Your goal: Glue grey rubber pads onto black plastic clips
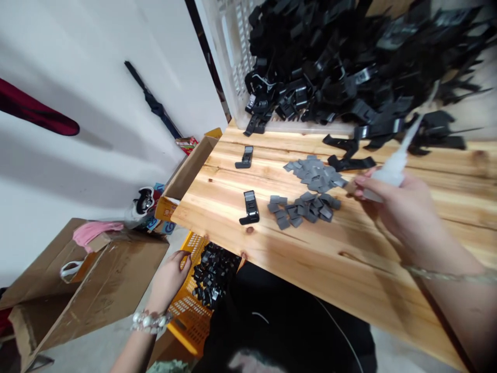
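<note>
On my feed the left hand point(175, 272) is at the orange basket point(191, 307), fingers loosely bent, and I cannot tell if they hold something. Two black clips point(251, 208) lie apart on the wooden table point(295, 254), I suppose for easy reach, left of the grey pieces point(315, 174). Above the table's right part, the right hand point(406, 204) is closed around the white bottle point(391, 170), whose long axis slants, the nozzle point(412, 130) pointing away and rightward to the white crate point(234, 72), perhaps keeping its tip clear of the pieces.
</note>
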Available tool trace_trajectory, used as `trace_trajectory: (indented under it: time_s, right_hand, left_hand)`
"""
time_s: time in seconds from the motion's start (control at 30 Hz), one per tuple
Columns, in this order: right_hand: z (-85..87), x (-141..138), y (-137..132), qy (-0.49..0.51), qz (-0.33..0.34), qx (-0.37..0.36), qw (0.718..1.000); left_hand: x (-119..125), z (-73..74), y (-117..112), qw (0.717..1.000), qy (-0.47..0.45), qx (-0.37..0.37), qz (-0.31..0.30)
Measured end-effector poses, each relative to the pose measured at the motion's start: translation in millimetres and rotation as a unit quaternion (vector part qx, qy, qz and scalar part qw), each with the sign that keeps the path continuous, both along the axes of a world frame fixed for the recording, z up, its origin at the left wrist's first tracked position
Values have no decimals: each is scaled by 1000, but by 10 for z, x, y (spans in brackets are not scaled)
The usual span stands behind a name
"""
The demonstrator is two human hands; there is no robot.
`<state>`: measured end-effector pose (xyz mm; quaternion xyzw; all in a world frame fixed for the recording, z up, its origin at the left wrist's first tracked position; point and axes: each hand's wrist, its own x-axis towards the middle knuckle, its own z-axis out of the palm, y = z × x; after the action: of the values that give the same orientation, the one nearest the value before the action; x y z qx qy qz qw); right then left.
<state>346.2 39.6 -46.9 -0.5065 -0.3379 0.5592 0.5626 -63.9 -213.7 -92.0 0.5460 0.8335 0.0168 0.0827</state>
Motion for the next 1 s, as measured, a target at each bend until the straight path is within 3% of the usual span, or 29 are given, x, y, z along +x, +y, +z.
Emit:
trace_trajectory:
  time_s: [0.1, 0.13, 0.2, 0.27, 0.33, 0.4, 0.53, 0.63, 0.8, 1.0]
  right_hand:
    - [16, 2, -4, -8, 3, 0, 1000]
    - [21, 4, -4, -11, 5, -4, 1000]
    - [31, 8, -2, -16, 10, -7, 1000]
    - [38, 17, 1, -23, 16, -2, 1000]
    - [41, 32, 7, -36, 20, 3, 999]
    - [37, 53, 16, -51, 25, 8, 998]
    - [-4, 110, 54, -67, 37, 10, 997]
    - [-50, 150, 93, -75, 39, 1, 996]
    - [-61, 167, 121, -83, 45, -2, 996]
    - [-14, 161, 137, -59, 44, 12, 997]
  left_hand:
    - [218, 346, 302, 999, 8, 43, 7]
    - [311, 479, 428, 996, -7, 85, -17]
    - [515, 708, 692, 983, -32, 152, -100]
    - [721, 833, 938, 967, -54, 151, -198]
    - [906, 838, 1139, 953, -76, 108, -272]
    - [1050, 757, 1292, 945, -76, 74, -308]
    - [1187, 572, 1586, 942, -16, 78, -325]
    - [1199, 529, 1925, 936, 24, 96, -338]
    - [1221, 553, 2540, 928, 48, 106, -353]
    - [1314, 757, 2932, 921, 40, 134, -364]
